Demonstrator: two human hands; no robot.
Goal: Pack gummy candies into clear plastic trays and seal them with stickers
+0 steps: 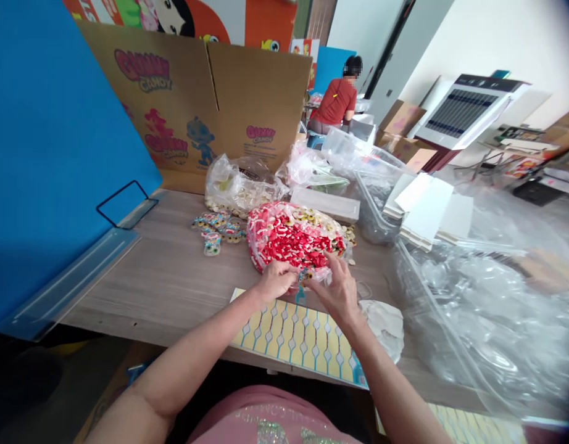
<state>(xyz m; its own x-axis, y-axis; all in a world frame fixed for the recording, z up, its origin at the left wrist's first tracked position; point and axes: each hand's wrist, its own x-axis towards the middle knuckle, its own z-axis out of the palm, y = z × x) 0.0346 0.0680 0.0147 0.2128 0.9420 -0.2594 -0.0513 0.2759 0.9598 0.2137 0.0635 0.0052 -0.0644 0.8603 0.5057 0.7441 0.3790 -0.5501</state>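
Observation:
Over the front of a clear bag of red-and-white candies (289,237), my left hand (279,280) is closed with its fingertips on a small clear pack (305,275) of eyeball-like candies. A blue label strip (300,296) hangs below that pack. My right hand (339,287) has its thumb against the pack's right side, while its other fingers spread apart over the bag's edge. Below both hands lies a yellow sticker sheet (289,333) with rows of blue-edged labels. Several similar small packs (211,243) lie left of the bag.
Behind the bag stand a printed cardboard box (257,92) and a plastic bag of pale candies (238,185). Large clear bins (432,320) line the right, with white cards (427,209) across one. A crumpled white item (384,327) lies beside my right wrist. A person in red (337,102) sits farther back.

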